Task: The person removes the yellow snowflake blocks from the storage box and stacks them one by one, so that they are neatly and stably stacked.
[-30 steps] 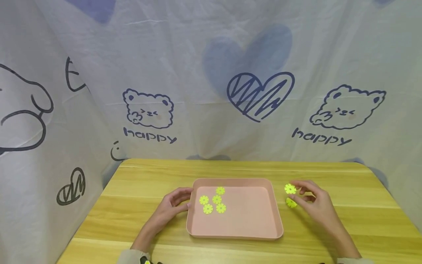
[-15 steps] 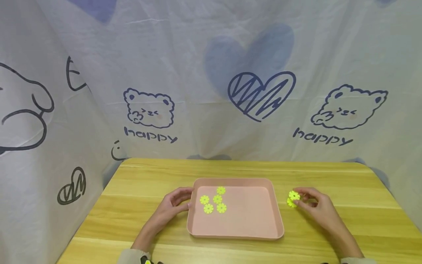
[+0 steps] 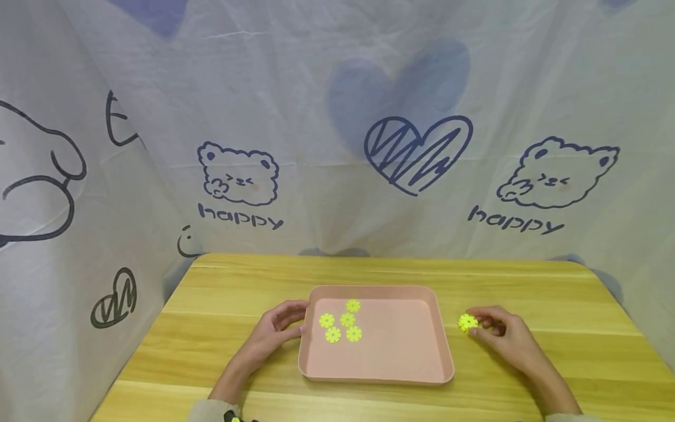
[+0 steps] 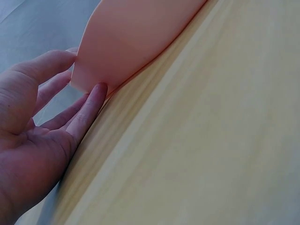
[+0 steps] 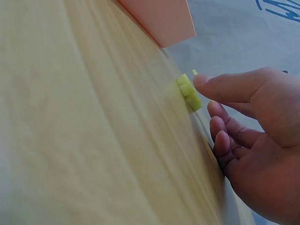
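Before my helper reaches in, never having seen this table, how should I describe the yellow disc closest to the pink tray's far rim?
On the wooden table, find the pink tray. In its left half, in the head view, lie five yellow notched discs. The target disc is the one closest to the far rim; the other four all lie farther from it.

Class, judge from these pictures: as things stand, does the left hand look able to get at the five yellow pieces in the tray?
Probably yes: the left hand touches the tray at its left wall, the five yellow pieces lie towards that side, and only that low wall stands between.
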Demonstrator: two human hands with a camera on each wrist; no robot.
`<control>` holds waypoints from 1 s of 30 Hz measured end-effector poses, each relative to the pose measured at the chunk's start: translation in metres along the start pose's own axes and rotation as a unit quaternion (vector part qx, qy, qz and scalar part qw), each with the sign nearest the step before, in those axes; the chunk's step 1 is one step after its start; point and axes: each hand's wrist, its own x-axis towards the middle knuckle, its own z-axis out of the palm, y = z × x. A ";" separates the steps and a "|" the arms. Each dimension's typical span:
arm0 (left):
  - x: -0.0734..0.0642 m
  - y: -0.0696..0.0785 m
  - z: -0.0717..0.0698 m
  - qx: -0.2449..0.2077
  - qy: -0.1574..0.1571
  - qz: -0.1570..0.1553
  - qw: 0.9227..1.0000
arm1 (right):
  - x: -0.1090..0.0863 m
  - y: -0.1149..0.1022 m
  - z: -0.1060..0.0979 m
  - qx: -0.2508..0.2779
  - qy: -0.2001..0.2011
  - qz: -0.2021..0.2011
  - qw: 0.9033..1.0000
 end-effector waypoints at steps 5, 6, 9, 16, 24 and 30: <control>0.000 0.000 0.001 -0.003 -0.001 -0.003 1.000 | -0.001 -0.001 -0.001 0.000 -0.010 0.001 1.000; 0.000 0.000 0.001 -0.003 0.000 -0.003 1.000 | -0.001 -0.001 -0.001 -0.001 -0.011 0.001 1.000; 0.000 0.000 0.001 -0.003 0.003 -0.004 1.000 | -0.002 -0.002 -0.001 -0.003 -0.014 0.003 1.000; 0.000 0.000 0.001 -0.001 0.000 -0.002 1.000 | -0.001 -0.002 0.000 -0.007 -0.009 -0.004 1.000; -0.001 0.000 -0.002 0.002 -0.002 0.007 1.000 | 0.001 -0.001 0.002 -0.020 -0.009 -0.007 1.000; 0.000 0.001 -0.001 0.005 -0.004 0.003 1.000 | 0.001 -0.002 0.001 -0.028 -0.008 -0.002 1.000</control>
